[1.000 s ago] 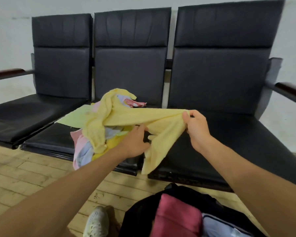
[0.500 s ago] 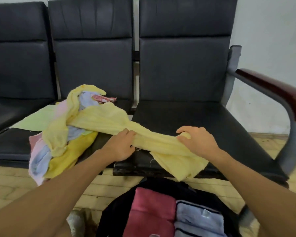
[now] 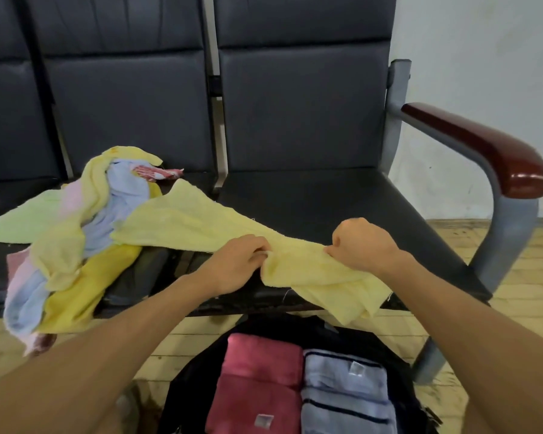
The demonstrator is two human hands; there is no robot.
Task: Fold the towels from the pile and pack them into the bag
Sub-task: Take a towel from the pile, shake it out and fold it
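The pale yellow towel (image 3: 201, 220) is pinched in both grips, left hand (image 3: 235, 264) and right hand (image 3: 361, 245); their tips are buried in cloth. The bag (image 3: 192, 377) is cropped below.

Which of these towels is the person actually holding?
The pale yellow towel, gripped by the left hand and right hand; the others sit in the pile or bag.

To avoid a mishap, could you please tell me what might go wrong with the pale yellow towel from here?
The pale yellow towel lies against the pile; pulling could drag other towels off the bench. Its near end hangs past the bench front and could slip to the floor.
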